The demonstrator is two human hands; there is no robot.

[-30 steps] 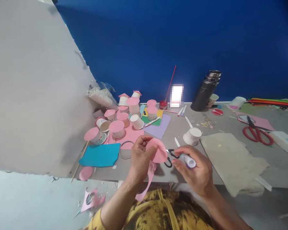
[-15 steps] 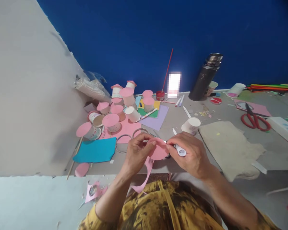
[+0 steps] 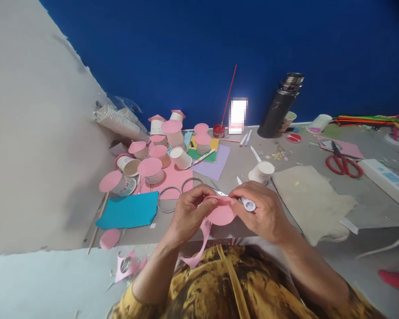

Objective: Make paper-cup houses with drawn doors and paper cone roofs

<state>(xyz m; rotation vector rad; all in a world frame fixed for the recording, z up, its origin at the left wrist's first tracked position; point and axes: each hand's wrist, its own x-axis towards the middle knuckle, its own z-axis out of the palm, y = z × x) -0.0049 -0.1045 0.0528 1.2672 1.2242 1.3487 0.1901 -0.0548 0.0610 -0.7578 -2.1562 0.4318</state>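
My left hand (image 3: 197, 208) pinches the upper left edge of a round pink paper disc (image 3: 222, 213) between thumb and fingers. My right hand (image 3: 262, 210) grips the same disc at its upper right edge, with thumb and fingers pressed together. Just behind the disc lie grey-handled scissors (image 3: 169, 199), their blades partly hidden by my fingers. A white marker (image 3: 248, 204) shows beside my right fingers. Below the disc, a curved pink paper offcut (image 3: 204, 241) hangs over the table edge.
Several paper cups with pink paper tops (image 3: 149, 167) crowd the left, near a blue sheet (image 3: 128, 210). A white cup (image 3: 261, 172) stands behind my right hand. A dark thermos (image 3: 279, 108), a beige cloth (image 3: 310, 195) and red-handled scissors (image 3: 344, 165) are on the right.
The whole view has shifted slightly. Both hands keep the pink disc, which has tilted a little, and more of the scissor blades shows behind it.
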